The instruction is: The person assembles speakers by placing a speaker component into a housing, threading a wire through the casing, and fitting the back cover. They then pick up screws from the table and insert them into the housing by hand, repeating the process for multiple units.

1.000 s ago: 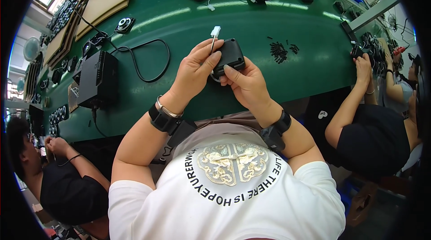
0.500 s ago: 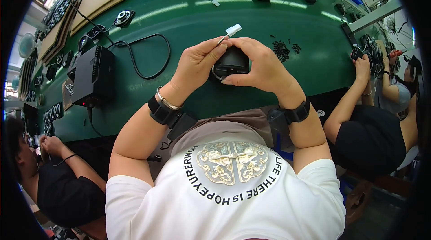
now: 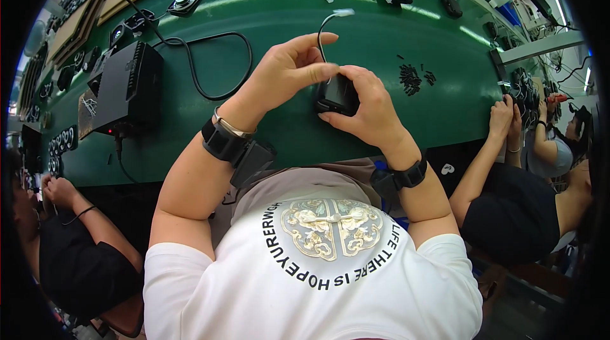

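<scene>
black module (image 3: 337,93) sits gripped between left hand (image 3: 289,73) and right hand (image 3: 368,108) fingers.

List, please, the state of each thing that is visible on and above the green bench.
Small black module: held above the bench in both hands.
Left hand: pinching the module's thin wire.
Right hand: gripping the module.
White plug: dangling free, unconnected.
Black box: resting on the green bench, cable attached.

White short-sleeved T-shirt (image 3: 318,276), printed with a gold crest inside a ring of black lettering. Both forearms bare. Left wrist (image 3: 223,140): wide black strap plus thin metal bangle. Right wrist (image 3: 410,175): black band, possibly a watch.
</scene>
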`<action>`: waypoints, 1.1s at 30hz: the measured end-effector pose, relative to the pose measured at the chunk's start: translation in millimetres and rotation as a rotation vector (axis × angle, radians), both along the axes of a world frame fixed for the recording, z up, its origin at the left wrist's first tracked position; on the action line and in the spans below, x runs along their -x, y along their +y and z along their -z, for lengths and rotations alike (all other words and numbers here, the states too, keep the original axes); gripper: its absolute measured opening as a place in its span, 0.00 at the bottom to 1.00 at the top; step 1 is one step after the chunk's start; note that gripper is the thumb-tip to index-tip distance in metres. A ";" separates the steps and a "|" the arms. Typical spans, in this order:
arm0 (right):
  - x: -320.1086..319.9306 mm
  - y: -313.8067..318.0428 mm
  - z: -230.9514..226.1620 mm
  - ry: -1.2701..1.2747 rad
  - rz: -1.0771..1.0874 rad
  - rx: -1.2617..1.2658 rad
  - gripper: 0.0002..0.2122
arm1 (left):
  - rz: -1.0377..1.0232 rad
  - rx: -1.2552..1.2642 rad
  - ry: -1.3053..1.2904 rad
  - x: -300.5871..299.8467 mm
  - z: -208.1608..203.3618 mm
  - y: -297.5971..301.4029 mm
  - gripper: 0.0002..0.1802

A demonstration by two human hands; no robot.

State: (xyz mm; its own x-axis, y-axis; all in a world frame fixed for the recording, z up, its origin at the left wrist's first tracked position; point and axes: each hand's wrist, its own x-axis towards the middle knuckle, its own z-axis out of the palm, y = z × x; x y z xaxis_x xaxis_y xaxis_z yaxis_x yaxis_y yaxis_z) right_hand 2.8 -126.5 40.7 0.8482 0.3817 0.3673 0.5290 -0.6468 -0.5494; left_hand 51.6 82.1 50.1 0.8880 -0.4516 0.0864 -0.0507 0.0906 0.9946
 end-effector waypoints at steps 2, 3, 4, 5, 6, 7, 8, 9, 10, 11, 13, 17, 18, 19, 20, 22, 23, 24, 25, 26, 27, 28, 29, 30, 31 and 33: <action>1.0 -0.5 1.6 0.037 0.024 -0.014 0.34 | 0.070 -0.089 0.035 1.1 5.0 -1.9 0.10; 1.0 -1.3 2.0 0.008 0.020 0.004 0.34 | 0.047 -0.156 0.002 2.9 7.5 -4.7 0.10; 0.9 -2.3 2.3 -0.022 0.016 0.021 0.34 | 0.024 -0.224 -0.033 4.7 9.5 -7.7 0.10; 0.8 -3.2 2.7 -0.052 0.011 0.038 0.34 | 0.000 -0.292 -0.067 5.9 10.8 -9.5 0.10; 0.5 -4.2 3.2 -0.051 0.010 0.040 0.34 | 0.000 -0.291 -0.066 6.2 10.9 -10.2 0.10; 0.1 -5.2 4.0 -0.026 0.008 0.013 0.34 | -0.009 -0.314 -0.084 6.1 10.5 -10.8 0.09; -0.3 -6.3 4.7 -0.001 0.006 -0.013 0.34 | -0.019 -0.337 -0.103 5.6 10.0 -11.3 0.09; -0.6 -7.5 5.1 0.024 0.004 -0.040 0.34 | -0.028 -0.360 -0.121 4.9 9.5 -11.6 0.08; -0.9 -8.8 5.0 0.024 0.002 -0.039 0.34 | -0.030 -0.359 -0.120 2.8 9.5 -10.5 0.08; -1.3 -9.8 4.8 0.067 0.006 -0.052 0.34 | 0.012 -0.357 -0.165 -0.9 9.6 -7.1 0.13; -2.0 -12.0 4.0 0.151 0.012 -0.078 0.33 | 0.095 -0.353 -0.253 -5.8 10.3 -0.5 0.23; -0.1 -15.9 0.8 0.162 0.013 -0.061 0.34 | 0.121 -0.521 -0.610 1.0 20.4 3.6 0.44; 0.9 -15.9 -0.1 0.163 0.010 -0.059 0.34 | 0.118 -0.519 -0.608 1.9 22.0 3.1 0.44; 2.2 -15.8 -1.3 0.160 0.011 -0.045 0.34 | 0.147 -0.577 -0.617 2.5 23.8 1.4 0.49; 3.5 -15.6 -2.6 0.157 0.011 -0.031 0.34 | 0.176 -0.636 -0.625 3.0 24.3 -0.7 0.54; 6.2 -15.7 -3.2 0.160 0.009 -0.019 0.34 | 0.206 -0.695 -0.626 3.6 25.5 -3.7 0.59; 7.6 -15.7 -3.7 0.153 0.000 -0.008 0.34 | 0.214 -0.711 -0.615 3.3 24.6 -4.3 0.58; 8.5 -15.5 -4.3 0.146 -0.009 0.004 0.34 | 0.222 -0.726 -0.604 3.1 23.5 -4.6 0.57; 8.6 -15.4 -4.8 0.139 -0.019 0.015 0.34 | 0.230 -0.741 -0.592 3.2 23.4 -4.8 0.57; 8.0 -15.3 -6.2 0.140 -0.020 0.017 0.34 | 0.228 -0.740 -0.591 3.3 23.8 -5.1 0.57; 7.4 -15.2 -7.8 0.141 -0.028 0.036 0.34 | 0.215 -0.724 -0.593 3.8 24.2 -5.4 0.57; 6.8 -15.1 -9.3 0.141 -0.036 0.056 0.34 | 0.202 -0.708 -0.596 4.4 24.8 -5.5 0.57; 6.5 -14.9 -10.1 0.142 -0.045 0.075 0.34 | 0.189 -0.692 -0.598 4.9 25.6 -5.4 0.57; 6.4 -14.6 -10.2 0.145 -0.046 0.076 0.34 | 0.188 -0.691 -0.595 5.3 26.5 -5.1 0.57; 5.8 -14.3 -10.8 0.145 -0.047 0.081 0.34 | 0.184 -0.691 -0.612 4.8 26.8 -4.9 0.57; 5.0 -13.9 -11.8 0.147 -0.050 0.090 0.33 | 0.177 -0.691 -0.645 3.9 27.6 -4.5 0.57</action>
